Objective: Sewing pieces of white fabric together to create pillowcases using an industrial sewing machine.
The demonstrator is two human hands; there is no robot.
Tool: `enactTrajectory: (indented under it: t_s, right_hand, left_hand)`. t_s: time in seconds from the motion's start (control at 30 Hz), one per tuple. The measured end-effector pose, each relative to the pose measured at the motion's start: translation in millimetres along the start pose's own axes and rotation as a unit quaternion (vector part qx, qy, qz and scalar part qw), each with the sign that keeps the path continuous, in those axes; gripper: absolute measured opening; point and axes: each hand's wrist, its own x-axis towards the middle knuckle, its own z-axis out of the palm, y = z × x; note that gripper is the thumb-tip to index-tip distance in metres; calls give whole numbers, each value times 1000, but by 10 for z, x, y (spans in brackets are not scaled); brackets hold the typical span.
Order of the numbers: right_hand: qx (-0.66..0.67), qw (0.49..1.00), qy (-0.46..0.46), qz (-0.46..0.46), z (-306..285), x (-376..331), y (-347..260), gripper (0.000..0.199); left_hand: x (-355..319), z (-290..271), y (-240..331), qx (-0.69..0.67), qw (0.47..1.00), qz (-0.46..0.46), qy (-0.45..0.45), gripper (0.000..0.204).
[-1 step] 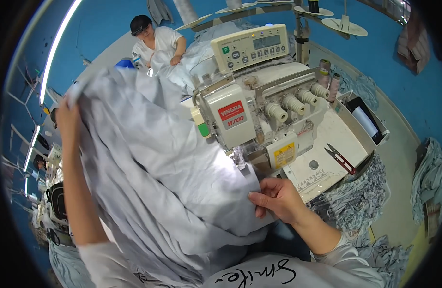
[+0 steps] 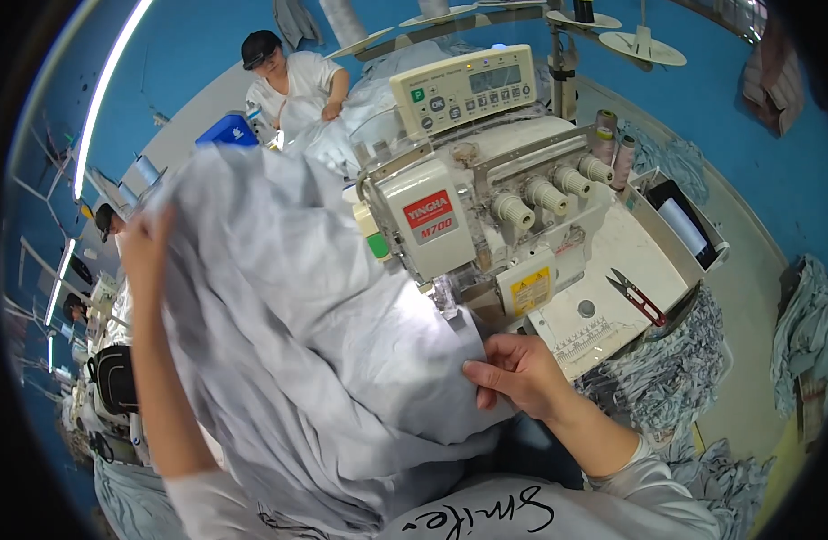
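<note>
A large piece of light grey fabric (image 2: 324, 297) spreads in loose folds from my left hand across to the overlock sewing machine (image 2: 436, 220). Raised at the far left, my left hand (image 2: 148, 247) grips the fabric's edge and holds it up; motion blurs its fingers a little. Just in front of the lit needle area, my right hand (image 2: 522, 373) pinches the cloth's right edge between thumb and curled fingers. Part of the fabric lies under the machine's head, where the presser foot (image 2: 445, 295) is partly hidden.
Red-handled thread snips (image 2: 637, 297) lie on the machine's white bed plate (image 2: 603, 337). Below it is a heap of grey fabric scraps (image 2: 666, 382). A control panel (image 2: 463, 90) tops the machine; thread cones (image 2: 624, 162) stand behind. Across the table, a co-worker (image 2: 292, 85) handles pale cloth.
My left hand has swung right and slightly down, bringing the raised edge of the fabric with it. More of a blue container shows behind the cloth. My right hand stays nearly in place.
</note>
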Motion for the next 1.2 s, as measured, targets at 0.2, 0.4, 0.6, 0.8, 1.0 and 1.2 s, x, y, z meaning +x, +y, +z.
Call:
enactTrajectory:
  t_s: [0.2, 0.4, 0.6, 0.8, 1.0, 1.2]
  right_hand:
    - [12, 999, -38, 7, 46, -20, -14, 15]
    - [11, 1000, -19, -15, 29, -11, 43, 14]
    - [5, 999, -30, -15, 1, -17, 35, 20]
    - [22, 999, -29, -14, 18, -17, -1, 12]
    - [10, 1000, -20, 4, 31, -12, -27, 13]
    - [14, 999, -27, 9, 30, -30, -26, 14]
  left_hand:
    - [-2797, 376, 588, -169, 962, 84, -195, 45]
    - [-2299, 417, 324, -214, 972, 45, 81, 21]
    - [-1526, 147, 540, -203, 947, 87, 233, 18]
    - [-1011, -39, 761, -230, 936, 96, 248, 14]
    - [-408, -142, 755, -227, 928, 80, 285, 13]
    - [238, -113, 584, -218, 927, 91, 292, 20]
